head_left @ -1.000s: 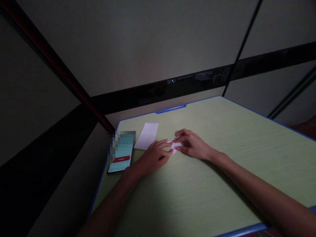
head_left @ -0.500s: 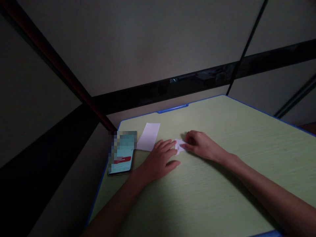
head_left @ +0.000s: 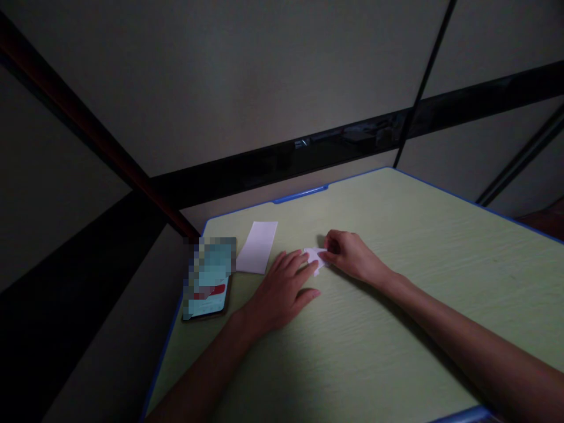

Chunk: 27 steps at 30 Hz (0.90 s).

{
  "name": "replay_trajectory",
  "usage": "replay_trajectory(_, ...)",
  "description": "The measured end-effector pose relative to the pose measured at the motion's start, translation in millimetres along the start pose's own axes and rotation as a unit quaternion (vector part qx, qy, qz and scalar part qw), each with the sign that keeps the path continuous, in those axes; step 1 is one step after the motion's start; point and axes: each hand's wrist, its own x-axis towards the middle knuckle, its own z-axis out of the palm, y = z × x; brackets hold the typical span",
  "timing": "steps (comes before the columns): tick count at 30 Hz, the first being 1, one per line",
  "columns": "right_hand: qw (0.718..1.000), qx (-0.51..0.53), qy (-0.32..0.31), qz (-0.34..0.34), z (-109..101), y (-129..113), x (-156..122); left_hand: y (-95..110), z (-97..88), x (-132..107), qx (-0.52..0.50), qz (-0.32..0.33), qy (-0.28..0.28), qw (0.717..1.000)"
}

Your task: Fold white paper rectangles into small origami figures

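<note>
Red-brown trim (head_left: pixel 88 121) slants down from the upper left of the frame toward the far left corner of a pale green desk (head_left: pixel 409 235) edged in blue. At that desk's left side, left of the frame's centre and low, lies a phone (head_left: pixel 217 267) with its screen lit, partly blurred into blocks, a red bar near its lower end. Just right of it, a white sheet of paper (head_left: pixel 258 247) lies flat, longer than wide. Next comes the left hand (head_left: pixel 282 291), palm down and open, its fingers spread; the index fingertip rests on the small paper piece (head_left: pixel 312 254), while the thumb points right, apart from it. That irregular white piece lies on the desk just below the centre of the frame, between the two hands. At its right end is the right hand (head_left: pixel 350 252), fingers curled in, thumb tip over the paper; whether it pinches the piece cannot be told. Farther right, the forearm runs to the lower right corner, and behind the desk a glossy black band (head_left: pixel 264 161) climbs toward the upper right.
</note>
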Motion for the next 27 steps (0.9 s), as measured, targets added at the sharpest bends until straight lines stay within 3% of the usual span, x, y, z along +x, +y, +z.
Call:
replay_trajectory(7,1.0,0.008,0.011,0.001,3.0,-2.2,-0.1,0.9,0.6,3.9,-0.008,0.01,0.013,1.0)
replay_trajectory(16,0.999,0.008,0.028,-0.038,5.1,-4.7,-6.1,3.0,2.4,5.5,0.022,-0.022,0.02,0.999)
replay_trajectory(20,0.995,-0.014,0.027,-0.093,4.7,-3.8,-8.6,10.5,2.0,4.9,0.069,-0.025,0.025,0.997)
replay_trajectory(27,0.975,-0.119,-0.038,-0.184,-3.8,-8.5,-12.6,13.8,2.9,4.6,0.072,-0.039,0.021,0.996)
